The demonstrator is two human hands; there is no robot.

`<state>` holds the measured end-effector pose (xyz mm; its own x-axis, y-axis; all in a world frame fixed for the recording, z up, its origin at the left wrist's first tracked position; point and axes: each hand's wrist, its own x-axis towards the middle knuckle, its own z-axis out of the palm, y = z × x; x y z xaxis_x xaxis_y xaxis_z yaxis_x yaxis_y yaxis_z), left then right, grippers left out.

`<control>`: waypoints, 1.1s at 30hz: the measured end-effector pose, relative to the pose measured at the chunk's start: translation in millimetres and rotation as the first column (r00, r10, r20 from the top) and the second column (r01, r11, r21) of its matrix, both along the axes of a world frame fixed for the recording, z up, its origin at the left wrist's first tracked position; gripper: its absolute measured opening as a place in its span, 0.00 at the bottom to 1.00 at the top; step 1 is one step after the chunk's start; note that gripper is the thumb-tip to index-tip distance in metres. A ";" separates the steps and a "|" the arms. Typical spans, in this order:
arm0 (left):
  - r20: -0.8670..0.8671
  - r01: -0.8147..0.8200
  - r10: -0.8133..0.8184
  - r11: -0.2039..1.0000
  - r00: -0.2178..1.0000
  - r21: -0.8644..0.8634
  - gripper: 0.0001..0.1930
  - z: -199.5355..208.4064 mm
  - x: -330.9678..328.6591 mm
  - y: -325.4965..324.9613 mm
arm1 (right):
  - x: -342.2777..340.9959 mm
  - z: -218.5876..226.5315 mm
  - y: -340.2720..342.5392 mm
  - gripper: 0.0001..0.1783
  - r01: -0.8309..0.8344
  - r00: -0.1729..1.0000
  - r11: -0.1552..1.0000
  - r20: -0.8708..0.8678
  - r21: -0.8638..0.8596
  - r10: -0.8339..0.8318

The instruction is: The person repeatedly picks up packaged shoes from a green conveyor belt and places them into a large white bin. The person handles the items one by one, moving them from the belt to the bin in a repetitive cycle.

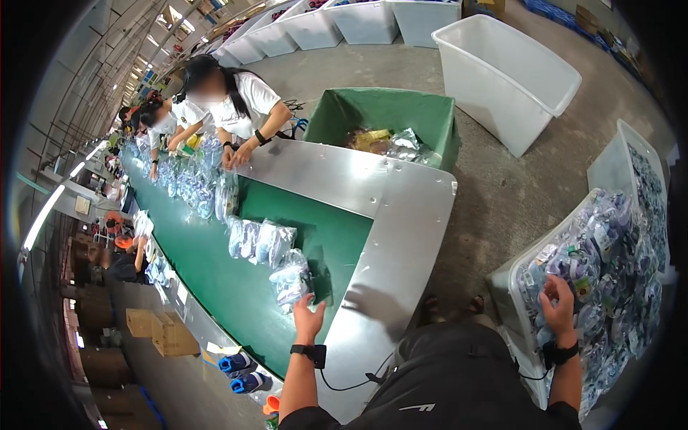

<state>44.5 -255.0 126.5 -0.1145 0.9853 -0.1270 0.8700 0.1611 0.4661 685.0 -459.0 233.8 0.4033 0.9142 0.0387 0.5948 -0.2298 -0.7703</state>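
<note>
My left hand reaches over the end of the green conveyor belt, fingers apart, at the near edge of a clear plastic bag of pale shoes. Whether the fingertips touch the bag I cannot tell. Just beyond it lie more bagged pale shoes. My right hand is over a white bin heaped with similar clear bags. Its fingers are slightly bent and apart, with nothing seen in them. Both wrists wear black bands with cables.
A metal ledge rims the belt. Beyond it stand a green bin with wrappers and a white tub. Co-workers handle bags along the far side. Blue shoes sit at the left edge, near cardboard boxes.
</note>
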 end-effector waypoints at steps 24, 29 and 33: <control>0.579 -0.138 0.411 0.721 -0.704 -0.679 0.27 -76.9 18.4 51.1 | -98.6 24.8 57.8 0.24 -0.250 0.960 0.945 0.072 -0.214 0.270; 0.248 0.211 0.326 0.893 -0.912 -0.398 0.29 -36.0 126.2 23.1 | -113.5 25.7 83.0 0.23 -0.381 0.904 0.911 0.141 -0.158 0.403; 0.508 0.521 0.813 0.575 -0.283 -0.630 0.27 -42.6 176.0 7.7 | -117.0 28.7 91.7 0.23 -0.431 0.871 0.876 0.153 -0.216 0.466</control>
<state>220.4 -247.3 84.0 0.6483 0.4629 -0.6046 -0.5375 0.8406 0.0672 567.9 -367.3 262.4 -0.0517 0.9938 -0.0989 0.7982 -0.0184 -0.6022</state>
